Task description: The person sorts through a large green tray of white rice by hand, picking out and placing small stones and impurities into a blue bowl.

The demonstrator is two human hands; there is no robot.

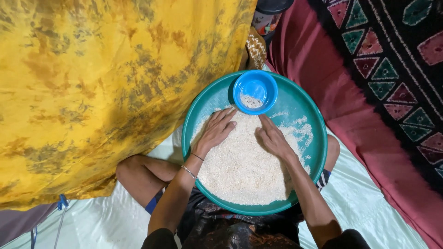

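A round green tray rested on the lap of a person sitting cross-legged, and a broad heap of white rice covered most of its near half and middle. The left hand lay palm down on the left part of the rice, its fingers stretched out flat and slightly spread, grasping nothing. The right hand lay on the rice just right of the middle, fingers extended and pressed lightly onto the grains, also holding nothing. The two hands were near each other but apart, with a strip of rice between them.

A small blue bowl sat at the far side of the tray, just beyond the fingertips of both hands, and held a little rice at its bottom. Thin scatterings of grains lay on the bare tray to the right of the bowl.

A thin bracelet circled the left wrist. A yellow mottled cloth filled the left and far part of the scene, reaching close to the tray's left rim. A dark red cloth ran along the right side, with a patterned black fabric beyond it. A pale sheet covered the floor under the person's legs.
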